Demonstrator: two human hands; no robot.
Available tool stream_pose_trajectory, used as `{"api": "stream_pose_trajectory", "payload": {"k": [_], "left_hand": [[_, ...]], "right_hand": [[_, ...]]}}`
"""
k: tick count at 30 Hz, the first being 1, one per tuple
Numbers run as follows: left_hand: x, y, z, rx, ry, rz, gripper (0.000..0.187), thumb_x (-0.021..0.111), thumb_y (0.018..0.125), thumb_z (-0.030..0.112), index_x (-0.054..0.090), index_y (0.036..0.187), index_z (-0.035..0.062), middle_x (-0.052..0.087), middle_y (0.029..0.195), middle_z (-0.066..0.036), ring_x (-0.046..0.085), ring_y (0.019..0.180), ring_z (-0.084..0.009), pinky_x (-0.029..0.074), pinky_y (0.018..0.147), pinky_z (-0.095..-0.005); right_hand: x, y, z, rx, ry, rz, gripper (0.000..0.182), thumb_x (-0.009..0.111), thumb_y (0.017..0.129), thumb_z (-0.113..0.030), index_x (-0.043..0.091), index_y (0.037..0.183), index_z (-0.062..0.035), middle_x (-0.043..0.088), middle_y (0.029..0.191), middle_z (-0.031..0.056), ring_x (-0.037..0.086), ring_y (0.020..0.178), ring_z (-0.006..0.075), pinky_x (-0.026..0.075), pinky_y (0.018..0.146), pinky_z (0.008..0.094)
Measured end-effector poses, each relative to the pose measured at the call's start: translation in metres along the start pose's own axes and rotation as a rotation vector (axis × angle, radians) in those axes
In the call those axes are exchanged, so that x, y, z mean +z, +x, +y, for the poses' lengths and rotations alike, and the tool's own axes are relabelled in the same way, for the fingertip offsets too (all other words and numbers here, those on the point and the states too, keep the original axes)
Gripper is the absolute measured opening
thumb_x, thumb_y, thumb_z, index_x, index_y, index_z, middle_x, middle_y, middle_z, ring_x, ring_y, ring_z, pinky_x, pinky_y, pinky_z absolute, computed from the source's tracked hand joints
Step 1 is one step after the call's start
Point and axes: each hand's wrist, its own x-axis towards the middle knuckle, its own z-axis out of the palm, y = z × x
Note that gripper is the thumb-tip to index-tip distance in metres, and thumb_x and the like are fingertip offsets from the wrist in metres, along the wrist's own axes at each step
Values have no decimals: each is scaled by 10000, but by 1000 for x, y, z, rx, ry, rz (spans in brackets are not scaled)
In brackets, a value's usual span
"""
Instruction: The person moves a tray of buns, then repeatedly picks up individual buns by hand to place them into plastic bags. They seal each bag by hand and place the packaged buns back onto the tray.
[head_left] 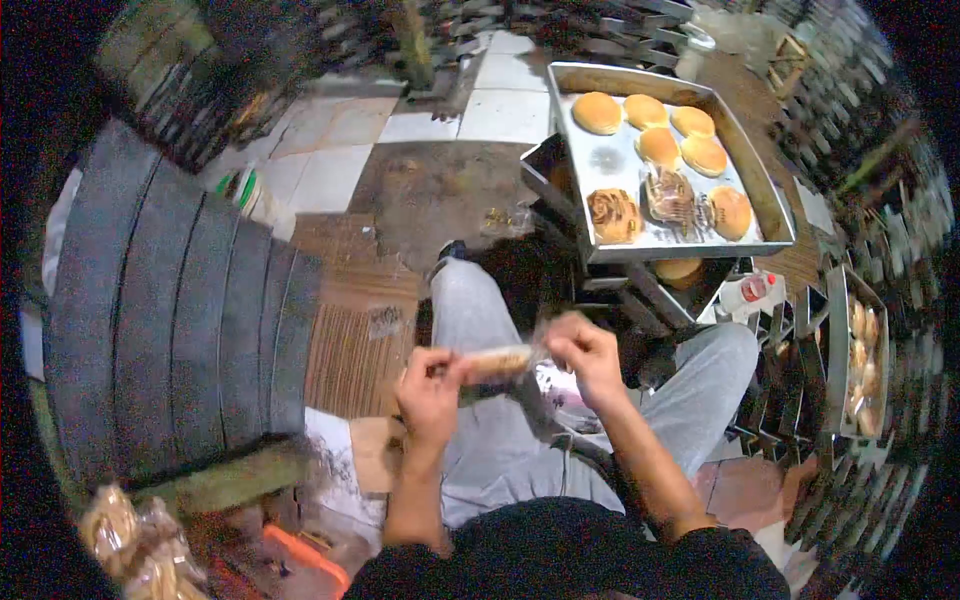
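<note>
I am seated, and both hands hold one bun in a clear plastic bag [497,361] above my lap. My left hand [431,390] grips the bag's left end. My right hand [585,353] pinches the right end, where loose plastic sticks out. A metal tray [768,208] stands ahead of my knees on a stack of trays. On it lie several round golden buns [597,112], a swirled brown bun [614,214] and one bagged bun [670,195].
A tall stack of dark trays [175,300] fills the left side. Bagged buns [130,545] lie at the lower left. Another tray with buns [860,370] sits on the right, amid dark racks. Tiled floor [500,110] shows beyond my knees.
</note>
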Motion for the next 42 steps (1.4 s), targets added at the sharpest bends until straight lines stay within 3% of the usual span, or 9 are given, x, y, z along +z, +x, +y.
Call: {"api": "stream_pose_trajectory", "payload": {"k": [6, 7, 10, 13, 15, 20, 24, 32, 42], "left_hand": [[13, 18, 9, 189, 368, 0, 152, 748, 892, 91, 618, 845, 28, 626, 734, -32, 577, 697, -124, 470, 641, -284], [16, 24, 13, 122, 479, -63, 193, 764, 888, 127, 616, 870, 6, 673, 795, -154, 625, 705, -331, 496, 687, -420], [0, 28, 21, 184, 624, 37, 180, 740, 908, 124, 610, 879, 4, 659, 798, -170, 618, 713, -364, 491, 678, -441], [-28, -1, 25, 120, 679, 75, 197, 730, 918, 137, 608, 863, -8, 636, 750, -149, 602, 676, -287, 484, 649, -416], [-48, -25, -3, -332, 451, 105, 220, 703, 961, 169, 601, 844, 12, 612, 701, -67, 577, 627, -154, 469, 550, -322], [-24, -54, -16, -695, -7, 151, 225, 622, 1020, 210, 482, 1144, 84, 487, 704, 19, 464, 534, -70, 373, 375, -234], [32, -65, -8, -661, -157, -207, 373, 600, 1039, 264, 340, 1241, 89, 508, 713, -37, 462, 484, -101, 449, 391, -277], [79, -22, -10, -466, -176, -480, 411, 634, 1008, 166, 405, 1334, 65, 569, 1083, -29, 530, 722, -57, 457, 566, -216], [87, 2, -93, -160, 374, -592, 276, 627, 970, 205, 611, 1174, 20, 638, 1083, -174, 626, 795, -299, 512, 767, -411]], "right_hand": [[22, 20, -49, 243, -25, 57, 140, 773, 870, -137, 741, 894, -4, 720, 812, 46, 654, 770, 109, 519, 711, 280], [26, 32, -20, 125, -76, -12, 157, 761, 892, -164, 737, 892, -9, 717, 813, 48, 641, 748, 105, 515, 683, 277], [33, 56, 30, 186, 174, -6, 202, 729, 939, -206, 708, 893, -11, 694, 768, 60, 621, 672, 103, 493, 603, 278], [50, 23, 53, 283, 286, -114, 258, 675, 987, -201, 627, 804, -25, 625, 614, 76, 586, 471, 163, 453, 428, 322], [64, 2, 83, 548, 414, -95, 269, 653, 998, -223, 637, 837, -8, 610, 577, 93, 567, 419, 179, 435, 380, 327], [66, -13, 56, 738, 475, -120, 291, 622, 1012, -325, 650, 1001, -36, 666, 813, 92, 630, 611, 176, 489, 477, 305], [54, -11, 8, 484, 885, 1, 471, 738, 941, -277, 521, 1298, -60, 645, 1177, 101, 680, 1002, 215, 592, 842, 356], [-45, 100, -141, -679, -523, 785, 681, 829, 824, -136, 466, 1384, -1, 560, 1337, 193, 581, 1222, 319, 477, 1035, 416], [-206, 155, -120, 147, -1614, 995, 438, 680, 878, -300, 673, 1176, 22, 694, 1166, 263, 664, 1098, 386, 482, 1021, 454]]}}
